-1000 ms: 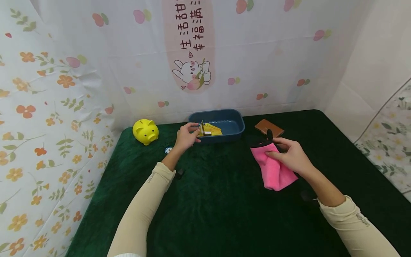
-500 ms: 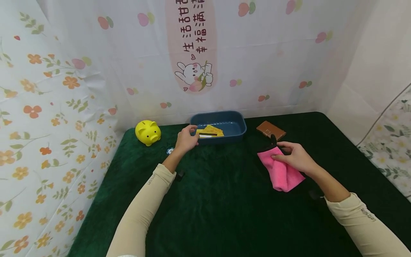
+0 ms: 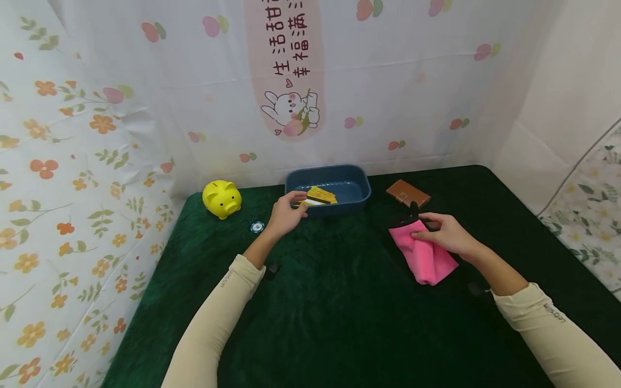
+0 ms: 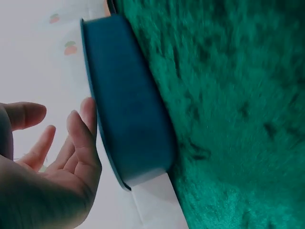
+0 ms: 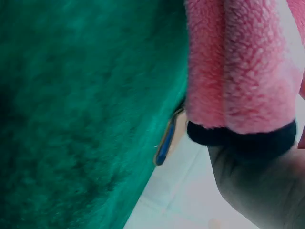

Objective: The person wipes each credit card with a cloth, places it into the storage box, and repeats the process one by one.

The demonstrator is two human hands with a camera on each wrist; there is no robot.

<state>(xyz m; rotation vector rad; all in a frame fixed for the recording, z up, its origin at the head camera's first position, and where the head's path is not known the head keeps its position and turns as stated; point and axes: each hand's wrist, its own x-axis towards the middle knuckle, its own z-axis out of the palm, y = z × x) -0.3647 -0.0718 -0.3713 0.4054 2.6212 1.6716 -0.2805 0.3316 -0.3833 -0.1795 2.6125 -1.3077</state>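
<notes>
My left hand [image 3: 285,213] is at the front left rim of a blue rectangular bin [image 3: 346,209], its thumb and fingers spread apart and holding nothing. In the left wrist view the fingertips overlap the rim of the bin [image 4: 128,95]. Inside lie several yellow cards [image 3: 322,194], including one with a black stripe and a white strip [image 3: 316,200]. My right hand [image 3: 448,235] pinches the top of a pink fluffy towel [image 3: 423,258] with black trim and a black loop. The towel hangs in folds over the cloth, and its plush [image 5: 248,62] fills much of the right wrist view.
A yellow piggy bank [image 3: 221,199] stands at the back left, with a blue-and-white poker chip [image 3: 257,227] in front of it. Beyond the towel lies a brown wallet [image 3: 407,193]. A dark green cloth [image 3: 339,302] covers the table, and patterned curtains hang behind and at the sides.
My left hand has let go of the striped card, which stood tilted up and now lies flat with the others in the bin. The towel has shifted slightly right with my right hand.
</notes>
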